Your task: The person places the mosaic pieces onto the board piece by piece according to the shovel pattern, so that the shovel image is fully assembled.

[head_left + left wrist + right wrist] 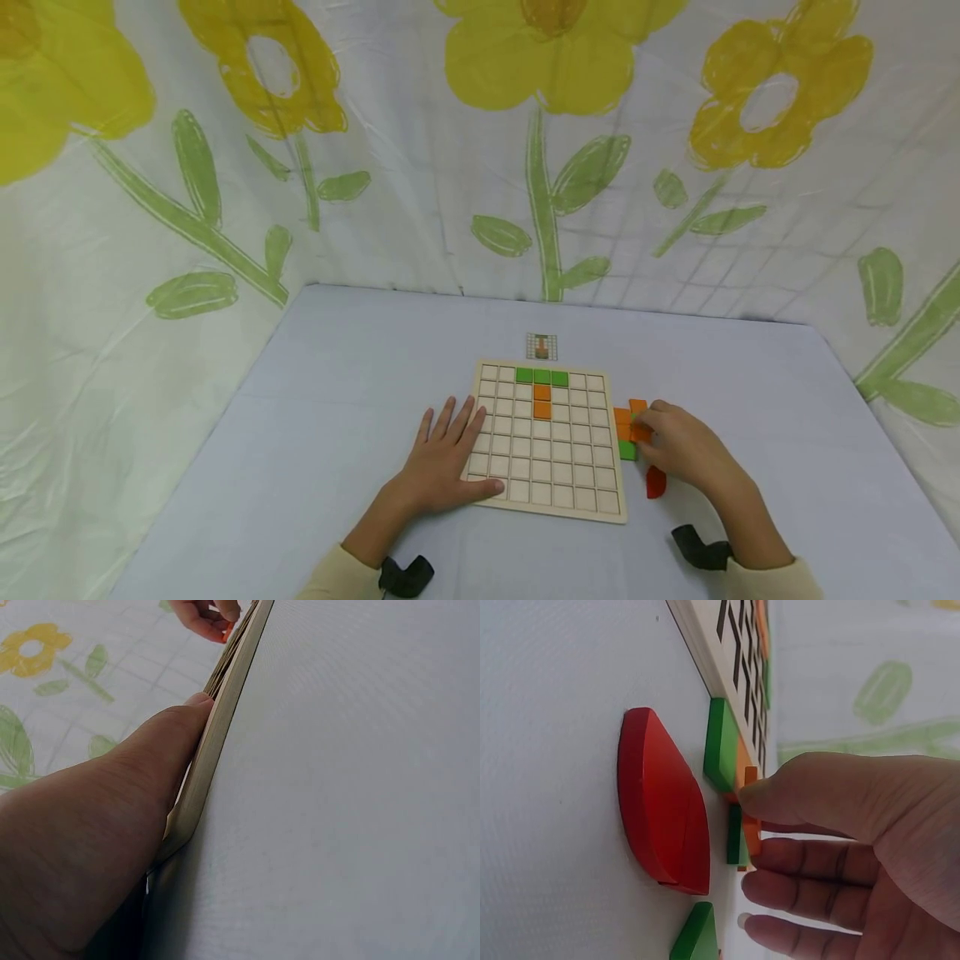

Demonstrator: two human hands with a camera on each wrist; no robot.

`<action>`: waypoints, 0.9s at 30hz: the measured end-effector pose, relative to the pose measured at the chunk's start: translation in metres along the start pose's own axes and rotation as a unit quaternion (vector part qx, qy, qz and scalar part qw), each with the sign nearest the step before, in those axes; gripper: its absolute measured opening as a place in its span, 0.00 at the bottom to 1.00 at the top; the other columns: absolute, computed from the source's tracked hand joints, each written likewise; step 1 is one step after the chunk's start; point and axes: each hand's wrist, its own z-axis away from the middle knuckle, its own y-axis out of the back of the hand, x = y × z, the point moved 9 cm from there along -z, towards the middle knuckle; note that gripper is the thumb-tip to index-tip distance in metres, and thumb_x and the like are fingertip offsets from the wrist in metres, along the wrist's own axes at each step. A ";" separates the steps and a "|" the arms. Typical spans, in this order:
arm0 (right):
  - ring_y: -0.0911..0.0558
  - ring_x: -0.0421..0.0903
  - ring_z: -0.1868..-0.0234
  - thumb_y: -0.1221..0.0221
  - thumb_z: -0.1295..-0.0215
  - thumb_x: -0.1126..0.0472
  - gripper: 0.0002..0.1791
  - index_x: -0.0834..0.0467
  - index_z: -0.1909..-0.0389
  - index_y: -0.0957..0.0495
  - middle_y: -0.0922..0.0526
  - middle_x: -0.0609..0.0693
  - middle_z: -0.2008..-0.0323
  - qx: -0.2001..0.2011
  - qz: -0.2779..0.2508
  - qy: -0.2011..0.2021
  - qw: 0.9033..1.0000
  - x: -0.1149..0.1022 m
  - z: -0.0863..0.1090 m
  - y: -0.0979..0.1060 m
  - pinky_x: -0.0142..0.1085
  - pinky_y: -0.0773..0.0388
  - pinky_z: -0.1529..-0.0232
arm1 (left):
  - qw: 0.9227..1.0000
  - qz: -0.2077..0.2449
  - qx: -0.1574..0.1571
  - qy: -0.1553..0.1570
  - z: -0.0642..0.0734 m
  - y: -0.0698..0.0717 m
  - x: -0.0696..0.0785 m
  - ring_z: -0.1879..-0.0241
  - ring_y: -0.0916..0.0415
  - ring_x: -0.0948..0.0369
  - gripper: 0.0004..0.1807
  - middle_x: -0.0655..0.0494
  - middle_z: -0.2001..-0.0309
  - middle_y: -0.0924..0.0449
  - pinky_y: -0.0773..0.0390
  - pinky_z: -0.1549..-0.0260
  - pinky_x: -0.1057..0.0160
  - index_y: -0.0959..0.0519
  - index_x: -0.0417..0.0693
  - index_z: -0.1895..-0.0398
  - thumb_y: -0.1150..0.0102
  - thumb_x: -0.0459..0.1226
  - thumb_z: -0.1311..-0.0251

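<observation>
A wooden grid board (542, 450) lies on the table. Along its top row sit three green square tiles (542, 376), with two orange tiles (542, 409) in a column below the middle one. My left hand (435, 475) rests with spread fingers on the board's left edge, its thumb over the lower left corner. Just right of the board, my right hand (678, 446) pinches an orange square tile (751, 825) between thumb and fingers, over a cluster of loose orange and green tiles (627, 451). These are partly hidden by that hand.
Near the right hand lies a red curved piece (656, 482), and the right wrist view shows a further green piece (696, 934) beyond it. A small pattern card (542, 347) lies behind the board. A flower-printed curtain (405, 217) hangs behind the white table (330, 375).
</observation>
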 end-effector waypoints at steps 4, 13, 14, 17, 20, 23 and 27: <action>0.30 0.44 0.69 0.31 0.45 0.66 0.15 0.64 0.56 0.15 0.23 0.49 0.66 -0.001 -0.002 0.004 1.000 -0.001 -0.001 -0.001 0.40 0.26 0.66 | 1.000 -0.002 0.001 -0.002 0.000 0.000 0.000 0.22 0.71 0.44 0.60 0.47 0.19 0.64 0.71 0.31 0.37 0.55 0.46 0.18 0.51 0.74 0.42; 0.24 0.46 0.65 0.31 0.44 0.66 0.14 0.63 0.55 0.15 0.19 0.52 0.60 0.006 -0.003 0.016 1.000 -0.008 -0.003 0.000 0.43 0.22 0.61 | 1.000 -0.009 0.001 0.001 0.000 0.000 -0.001 0.22 0.72 0.45 0.60 0.48 0.19 0.64 0.71 0.31 0.38 0.56 0.46 0.18 0.53 0.74 0.43; 0.23 0.47 0.63 0.30 0.44 0.65 0.15 0.63 0.55 0.15 0.18 0.53 0.58 0.008 -0.003 0.018 1.000 -0.009 -0.003 0.001 0.44 0.22 0.60 | 1.000 -0.011 0.000 0.001 0.000 -0.001 -0.001 0.22 0.72 0.45 0.60 0.48 0.19 0.64 0.71 0.30 0.38 0.56 0.47 0.18 0.53 0.75 0.43; 0.21 0.49 0.60 0.30 0.43 0.65 0.16 0.64 0.54 0.15 0.17 0.56 0.54 0.012 0.002 0.025 1.000 -0.013 -0.004 0.001 0.46 0.21 0.58 | 1.000 -0.012 -0.002 0.001 0.000 -0.002 -0.002 0.22 0.72 0.45 0.60 0.48 0.19 0.65 0.71 0.30 0.38 0.56 0.47 0.18 0.54 0.75 0.43; 0.20 0.49 0.60 0.30 0.44 0.65 0.15 0.64 0.55 0.15 0.17 0.55 0.55 0.012 0.007 0.028 1.000 -0.016 -0.006 0.001 0.46 0.20 0.58 | 1.000 -0.012 -0.001 0.000 0.000 -0.001 -0.002 0.22 0.71 0.45 0.60 0.48 0.19 0.65 0.70 0.31 0.37 0.56 0.47 0.18 0.54 0.75 0.43; 0.23 0.46 0.64 0.29 0.44 0.64 0.12 0.62 0.59 0.15 0.19 0.51 0.61 0.012 0.006 0.032 0.999 -0.018 -0.007 0.000 0.44 0.21 0.61 | 1.000 -0.011 0.000 -0.001 0.000 -0.001 -0.001 0.22 0.72 0.45 0.60 0.48 0.19 0.65 0.71 0.31 0.37 0.56 0.47 0.18 0.53 0.75 0.42; 0.30 0.42 0.69 0.29 0.43 0.64 0.09 0.59 0.62 0.15 0.26 0.44 0.68 0.016 -0.001 0.048 0.999 -0.022 -0.008 -0.002 0.39 0.27 0.67 | 1.000 -0.009 0.002 -0.003 0.000 0.000 -0.001 0.22 0.72 0.45 0.60 0.48 0.19 0.65 0.70 0.31 0.37 0.56 0.46 0.18 0.53 0.74 0.42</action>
